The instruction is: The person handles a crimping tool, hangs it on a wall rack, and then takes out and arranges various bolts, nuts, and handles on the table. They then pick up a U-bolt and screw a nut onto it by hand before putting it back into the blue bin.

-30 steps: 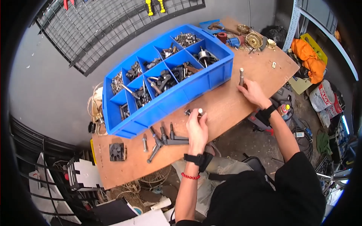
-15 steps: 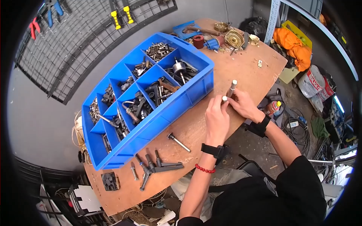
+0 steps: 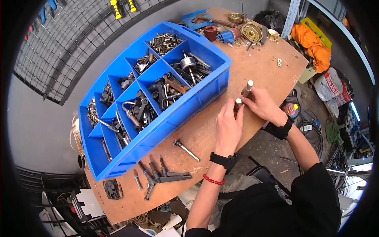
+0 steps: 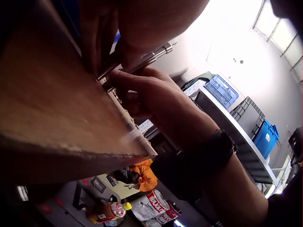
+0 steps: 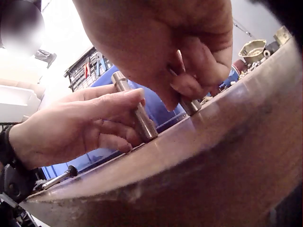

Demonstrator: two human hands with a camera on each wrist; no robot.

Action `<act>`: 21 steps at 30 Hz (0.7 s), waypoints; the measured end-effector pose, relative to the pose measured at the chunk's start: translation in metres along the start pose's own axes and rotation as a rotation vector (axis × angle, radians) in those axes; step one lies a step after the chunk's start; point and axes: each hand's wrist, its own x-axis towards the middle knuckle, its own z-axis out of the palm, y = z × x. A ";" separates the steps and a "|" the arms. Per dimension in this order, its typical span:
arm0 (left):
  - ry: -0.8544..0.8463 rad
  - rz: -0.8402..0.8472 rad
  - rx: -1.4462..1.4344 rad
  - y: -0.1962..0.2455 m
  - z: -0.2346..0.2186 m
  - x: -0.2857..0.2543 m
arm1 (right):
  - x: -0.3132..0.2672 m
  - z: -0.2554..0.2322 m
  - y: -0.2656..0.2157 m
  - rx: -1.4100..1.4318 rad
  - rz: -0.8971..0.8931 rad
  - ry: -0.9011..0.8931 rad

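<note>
My left hand (image 3: pixel 230 128) pinches a short silver metal pin (image 5: pixel 145 122) between thumb and fingers. That pin stands slightly tilted, its lower end at the wooden tabletop (image 3: pixel 213 114). Right beside it, my right hand (image 3: pixel 267 104) grips a second stepped metal pin (image 3: pixel 248 88), whose lower end shows low under the curled fingers (image 5: pixel 189 87) in the right wrist view. The two pins stand close together, a small gap apart. A thin steel rod with a dark round head (image 3: pixel 186 150) lies on the table to the left of my left hand.
A large blue divided bin (image 3: pixel 169 114) full of metal parts takes up the table's left and back. At the front left are a black legged part (image 3: pixel 164 177), a bolt (image 3: pixel 137 180) and a black square part (image 3: pixel 111 189). Brass parts (image 3: pixel 252 32) lie at the far end.
My left hand has moved right with its pin, up beside my right hand, uncovering the dark-headed rod on the table. The right hand keeps its pin. The head view has shifted.
</note>
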 end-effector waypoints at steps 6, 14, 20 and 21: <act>-0.021 -0.011 0.038 -0.002 0.001 -0.001 | 0.003 -0.005 -0.007 -0.020 0.097 -0.047; -0.023 -0.056 0.046 -0.003 0.000 0.000 | 0.000 0.003 0.011 0.011 -0.001 -0.027; -0.038 -0.063 0.027 -0.003 -0.001 0.000 | 0.000 0.003 0.012 0.018 0.012 -0.033; -0.040 -0.060 0.021 -0.004 -0.002 -0.001 | 0.000 0.003 0.013 0.017 0.004 -0.034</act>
